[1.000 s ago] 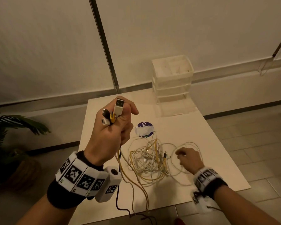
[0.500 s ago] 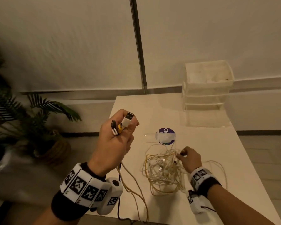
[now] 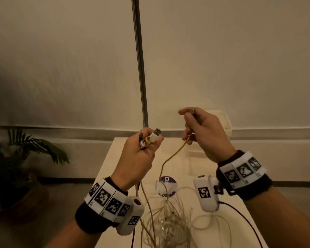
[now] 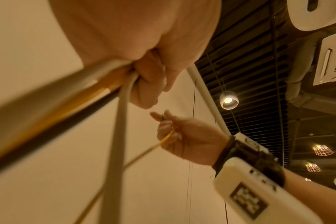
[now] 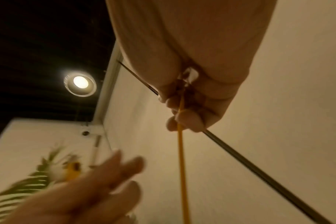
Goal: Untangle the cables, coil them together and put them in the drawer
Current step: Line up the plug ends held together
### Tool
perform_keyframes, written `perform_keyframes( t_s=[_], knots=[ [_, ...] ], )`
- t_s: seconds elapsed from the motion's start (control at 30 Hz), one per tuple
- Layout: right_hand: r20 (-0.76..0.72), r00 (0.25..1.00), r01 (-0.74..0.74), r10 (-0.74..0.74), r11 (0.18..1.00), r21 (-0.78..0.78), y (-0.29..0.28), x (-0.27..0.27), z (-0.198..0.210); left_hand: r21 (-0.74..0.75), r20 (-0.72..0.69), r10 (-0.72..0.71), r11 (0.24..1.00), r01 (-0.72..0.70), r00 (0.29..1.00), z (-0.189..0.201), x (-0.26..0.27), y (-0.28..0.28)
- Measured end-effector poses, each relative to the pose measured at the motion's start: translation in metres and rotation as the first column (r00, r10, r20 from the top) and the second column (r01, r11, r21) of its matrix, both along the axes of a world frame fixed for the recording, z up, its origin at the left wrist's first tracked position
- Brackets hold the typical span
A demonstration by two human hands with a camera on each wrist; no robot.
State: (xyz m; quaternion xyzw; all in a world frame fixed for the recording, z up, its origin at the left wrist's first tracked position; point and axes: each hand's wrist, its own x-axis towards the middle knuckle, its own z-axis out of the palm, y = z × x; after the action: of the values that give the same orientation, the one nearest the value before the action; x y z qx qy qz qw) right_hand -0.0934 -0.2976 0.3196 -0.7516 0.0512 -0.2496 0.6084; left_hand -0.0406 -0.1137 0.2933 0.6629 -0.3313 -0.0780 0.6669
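Note:
My left hand (image 3: pixel 143 149) is raised above the table and grips a bundle of cable ends (image 3: pixel 150 138): a white USB plug, a yellow one and a dark one stick up from the fist. My right hand (image 3: pixel 199 127) is lifted to its right and pinches the plug of a yellow cable (image 3: pixel 172 156) that hangs down into the tangled pile of white and yellow cables (image 3: pixel 168 217) on the white table (image 3: pixel 115 154). In the right wrist view the yellow cable (image 5: pixel 181 151) runs through my curled fingers. The drawer unit (image 3: pixel 225 122) is mostly hidden behind my right hand.
A round purple and white sticker (image 3: pixel 166 185) lies on the table beyond the pile. A potted plant (image 3: pixel 21 158) stands on the floor at the left. A dark vertical pole (image 3: pixel 140 68) runs up the wall. A black lead (image 3: pixel 240 215) trails from my right wrist camera.
My right hand has left the pile and risen to the height of the left hand, drawing a yellow cable end up with it. The head view has tilted upward.

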Motion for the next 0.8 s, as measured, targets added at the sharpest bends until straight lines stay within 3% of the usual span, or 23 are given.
perform_keyframes(
  t_s=[0.1, 0.17, 0.37, 0.53, 0.63, 0.8],
  knots=[
    [-0.005, 0.958, -0.282, 0.287, 0.943, 0.178, 0.012, -0.010, 0.027, -0.053, 0.035, -0.019, 0.998, 0.021, 0.999, 0.011, 0.009, -0.004],
    [0.010, 0.912, -0.402, 0.409, 0.890, 0.215, 0.022, -0.016, 0.037, -0.102, 0.067, -0.014, 0.995, 0.021, 0.998, 0.019, 0.014, -0.006],
    [0.020, 0.987, -0.159, 0.159, 0.987, -0.022, 0.057, -0.018, 0.023, -0.182, 0.052, -0.129, 0.974, 0.136, 0.990, 0.025, 0.019, -0.007],
    [0.091, 0.993, -0.084, 0.079, 0.995, 0.057, 0.075, -0.012, 0.009, -0.192, -0.045, -0.128, 0.975, 0.117, 0.991, 0.020, 0.018, -0.009],
    [0.139, 0.990, -0.019, 0.015, 1.000, 0.025, 0.083, -0.009, 0.007, -0.197, -0.168, -0.161, 0.972, 0.127, 0.973, 0.016, 0.021, -0.011],
    [0.118, 0.992, 0.052, -0.046, 0.998, -0.048, 0.089, -0.006, 0.006, -0.193, -0.198, -0.211, 0.966, 0.173, 0.957, 0.012, 0.026, -0.010]
  ],
)
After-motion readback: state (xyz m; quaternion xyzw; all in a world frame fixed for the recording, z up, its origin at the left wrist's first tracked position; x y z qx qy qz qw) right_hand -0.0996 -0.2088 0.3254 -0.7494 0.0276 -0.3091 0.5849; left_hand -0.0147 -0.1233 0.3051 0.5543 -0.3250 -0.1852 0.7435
